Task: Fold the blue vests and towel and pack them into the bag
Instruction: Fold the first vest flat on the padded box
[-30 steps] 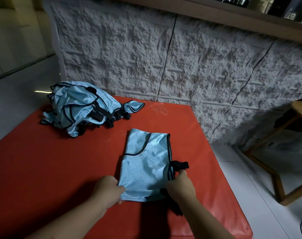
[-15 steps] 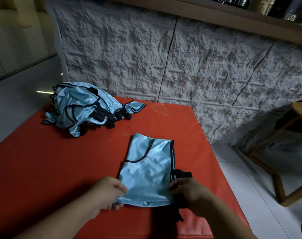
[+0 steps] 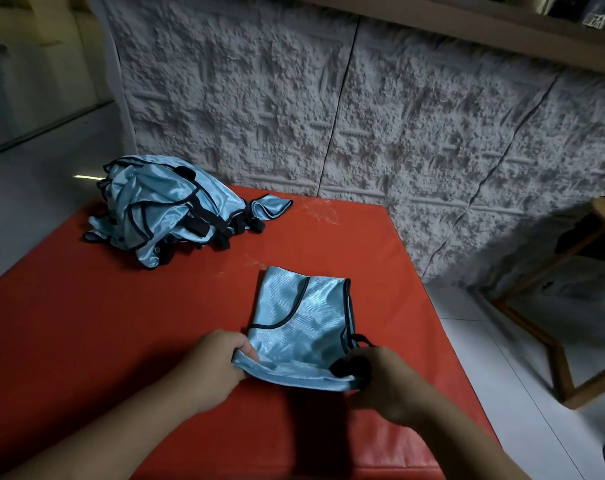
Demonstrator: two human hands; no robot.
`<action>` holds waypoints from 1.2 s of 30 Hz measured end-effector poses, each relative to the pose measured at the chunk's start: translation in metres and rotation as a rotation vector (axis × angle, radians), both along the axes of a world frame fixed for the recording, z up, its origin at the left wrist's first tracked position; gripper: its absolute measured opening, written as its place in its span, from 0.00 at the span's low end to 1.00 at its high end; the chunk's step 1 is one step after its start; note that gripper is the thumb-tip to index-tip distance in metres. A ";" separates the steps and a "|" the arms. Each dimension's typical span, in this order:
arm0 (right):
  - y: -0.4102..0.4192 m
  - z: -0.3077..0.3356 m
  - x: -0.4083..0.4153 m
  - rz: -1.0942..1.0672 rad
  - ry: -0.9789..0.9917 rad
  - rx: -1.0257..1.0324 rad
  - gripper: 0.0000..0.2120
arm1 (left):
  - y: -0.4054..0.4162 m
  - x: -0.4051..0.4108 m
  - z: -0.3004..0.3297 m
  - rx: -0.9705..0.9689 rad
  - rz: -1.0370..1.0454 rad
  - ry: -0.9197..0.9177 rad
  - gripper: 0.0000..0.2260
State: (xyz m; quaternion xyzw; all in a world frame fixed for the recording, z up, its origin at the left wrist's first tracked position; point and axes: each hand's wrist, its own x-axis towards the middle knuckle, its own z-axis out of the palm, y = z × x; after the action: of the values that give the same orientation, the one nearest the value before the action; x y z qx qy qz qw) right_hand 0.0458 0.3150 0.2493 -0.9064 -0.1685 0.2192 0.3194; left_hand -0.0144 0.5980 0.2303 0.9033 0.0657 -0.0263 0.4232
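Gripping the near edge of a folded blue vest (image 3: 301, 327), both hands sit low in the centre of the frame. The left hand (image 3: 218, 365) curls its fingers round the lower left corner of the cloth, thumb on top, and the corner is lifted a little off the surface. The right hand (image 3: 380, 382) pinches the lower right corner, together with a black strap (image 3: 349, 367) that bunches up at its fingertips. Between the two hands the near hem rises in a shallow roll, while the far part of the vest lies flat on the red mat (image 3: 86, 323).

Toward the upper left of the frame, well apart from the hands, a loose pile of vests (image 3: 162, 206) rests on the same mat, blue cloth with black trim and straps tangled together. Behind it stands a rough white wall (image 3: 363, 116). At the right edge, a wooden stool (image 3: 571, 341) stands on the pale tiled floor (image 3: 484, 358).
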 end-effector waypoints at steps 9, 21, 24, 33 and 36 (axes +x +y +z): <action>-0.012 0.024 0.004 0.073 -0.031 0.119 0.15 | 0.019 0.018 0.013 -0.118 -0.310 0.039 0.06; 0.012 -0.003 0.094 -0.467 0.158 0.491 0.17 | 0.006 0.102 -0.009 -0.385 0.115 0.037 0.06; 0.023 -0.017 0.112 -0.560 0.105 0.439 0.17 | 0.004 0.117 -0.021 -0.383 0.186 0.043 0.02; 0.026 -0.032 0.133 -0.637 -0.285 0.098 0.30 | -0.001 0.145 -0.043 -0.337 0.382 0.023 0.09; 0.023 -0.026 0.128 -0.652 -0.552 0.036 0.25 | 0.000 0.146 -0.040 -0.245 0.415 -0.057 0.20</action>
State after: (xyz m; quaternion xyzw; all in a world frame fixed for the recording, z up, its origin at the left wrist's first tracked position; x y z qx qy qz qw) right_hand 0.1739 0.3376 0.2236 -0.9312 0.0441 -0.1470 0.3307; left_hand 0.1314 0.5980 0.1903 0.8126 0.2345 0.0789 0.5277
